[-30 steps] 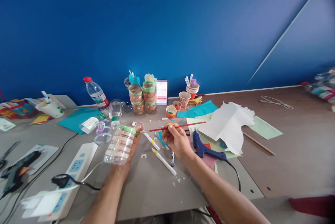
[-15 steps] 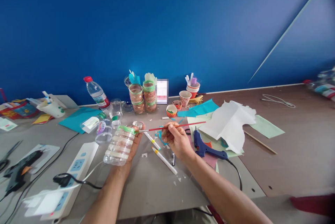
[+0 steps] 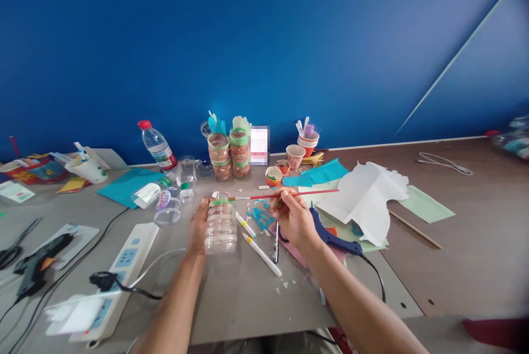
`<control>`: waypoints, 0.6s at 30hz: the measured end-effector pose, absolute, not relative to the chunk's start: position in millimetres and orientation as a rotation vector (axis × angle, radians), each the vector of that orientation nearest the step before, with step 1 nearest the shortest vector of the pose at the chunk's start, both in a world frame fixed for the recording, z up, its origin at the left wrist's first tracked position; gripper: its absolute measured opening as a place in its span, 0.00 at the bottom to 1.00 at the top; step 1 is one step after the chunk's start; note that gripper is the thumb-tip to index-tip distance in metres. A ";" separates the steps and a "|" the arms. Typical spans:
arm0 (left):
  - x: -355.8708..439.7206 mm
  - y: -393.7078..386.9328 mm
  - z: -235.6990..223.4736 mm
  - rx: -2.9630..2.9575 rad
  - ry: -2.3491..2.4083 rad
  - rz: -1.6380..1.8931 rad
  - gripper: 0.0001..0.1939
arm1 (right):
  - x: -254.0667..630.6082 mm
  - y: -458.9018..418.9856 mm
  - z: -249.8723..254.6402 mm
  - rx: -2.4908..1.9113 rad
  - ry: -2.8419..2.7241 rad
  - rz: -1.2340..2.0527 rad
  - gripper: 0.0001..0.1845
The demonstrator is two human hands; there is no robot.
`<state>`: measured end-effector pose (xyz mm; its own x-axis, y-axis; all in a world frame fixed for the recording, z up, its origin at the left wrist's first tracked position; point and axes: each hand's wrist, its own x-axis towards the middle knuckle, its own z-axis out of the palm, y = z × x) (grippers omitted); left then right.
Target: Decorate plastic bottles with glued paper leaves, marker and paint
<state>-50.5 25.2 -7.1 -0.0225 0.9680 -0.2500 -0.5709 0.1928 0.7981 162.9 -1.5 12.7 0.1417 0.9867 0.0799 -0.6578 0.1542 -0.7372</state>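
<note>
A clear ribbed plastic bottle piece (image 3: pixel 221 230) with green paint around its top rim is held by my left hand (image 3: pixel 199 227), whose fingers grip its left side. In my right hand (image 3: pixel 291 215), a thin red paintbrush (image 3: pixel 316 192) is pinched, with its bristle end against the green rim. Behind the hands stands a small orange cup (image 3: pixel 273 176) with green paint inside. Two white markers (image 3: pixel 262 255) with yellow bands lie on the table between my forearms. Two decorated containers (image 3: pixel 239 153) with green rims stand at the back.
A blue glue gun (image 3: pixel 334 235) lies beside my right hand, near white paper (image 3: pixel 359 194) and a turquoise paper strip (image 3: pixel 316 173). At left are a power strip (image 3: pixel 124 271), a black glue gun (image 3: pixel 43 263), scissors (image 3: pixel 16 249) and a red-capped bottle (image 3: pixel 159 147).
My left hand has moved right in view and turned the bottle piece more upright. The right hand has shifted slightly right with the brush, whose tip stays at the green rim.
</note>
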 end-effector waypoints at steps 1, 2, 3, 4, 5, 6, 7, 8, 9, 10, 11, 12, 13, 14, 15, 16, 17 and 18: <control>-47.0 24.1 -6.6 0.606 0.955 1.372 0.12 | 165.1 -1.3 14.2 -0.633 -0.658 1.283 0.15; -43.1 23.3 -6.0 0.729 1.015 1.443 0.13 | 167.0 -1.1 15.6 -0.640 -0.670 1.263 0.14; -39.4 22.7 -5.6 0.793 1.043 1.483 0.13 | 168.7 -1.1 16.7 -0.649 -0.687 1.245 0.14; -36.1 22.5 -5.4 0.884 1.081 1.516 0.14 | 170.1 -1.2 17.4 -0.663 -0.707 1.230 0.14; -33.5 22.5 -5.4 0.972 1.115 1.537 0.15 | 171.1 -1.3 17.8 -0.679 -0.729 1.217 0.14; -31.7 22.8 -5.8 1.045 1.141 1.547 0.17 | 171.7 -1.5 17.7 -0.696 -0.752 1.207 0.14; -30.7 23.2 -6.4 1.124 1.169 1.555 0.18 | 171.9 -1.8 17.2 -0.712 -0.781 1.200 0.14; -30.4 23.8 -7.3 1.189 1.193 1.563 0.18 | 171.7 -2.0 16.3 -0.728 -0.812 1.192 0.15; -30.6 24.4 -8.6 1.228 1.210 1.573 0.19 | 171.3 -2.3 15.1 -0.742 -0.845 1.182 0.15; -31.2 24.9 -10.1 1.261 1.224 1.580 0.21 | 170.6 -2.5 13.8 -0.758 -0.880 1.171 0.15; -31.9 25.3 -11.7 1.297 1.238 1.583 0.22 | 169.8 -2.7 12.5 -0.772 -0.913 1.157 0.16; -32.7 25.7 -13.5 1.342 1.253 1.580 0.23 | 169.0 -2.9 11.3 -0.786 -0.941 1.147 0.17; -33.4 25.9 -15.2 1.392 1.268 1.573 0.24 | 168.3 -3.1 10.4 -0.799 -0.963 1.137 0.17; -34.0 26.1 -16.8 1.444 1.284 1.563 0.25 | 167.6 -3.2 9.7 -0.809 -0.979 1.128 0.17; -34.5 26.1 -18.3 1.495 1.298 1.551 0.26 | 167.1 -3.4 9.3 -0.818 -0.994 1.122 0.18; -34.8 26.1 -19.5 1.538 1.310 1.538 0.26 | 166.8 -3.5 9.1 -0.826 -1.009 1.115 0.18; -35.0 26.0 -20.4 1.571 1.320 1.531 0.26 | 166.7 -3.6 9.0 -0.833 -1.024 1.107 0.18; -35.1 26.0 -21.1 1.596 1.327 1.524 0.27 | 166.8 -3.7 8.9 -0.840 -1.040 1.100 0.19</control>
<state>-35.1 26.0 -21.1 -0.1351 0.9066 0.3997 0.2710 -0.3542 0.8951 166.8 -3.7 8.9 0.1132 0.9653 0.2355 -0.2892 0.2588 -0.9216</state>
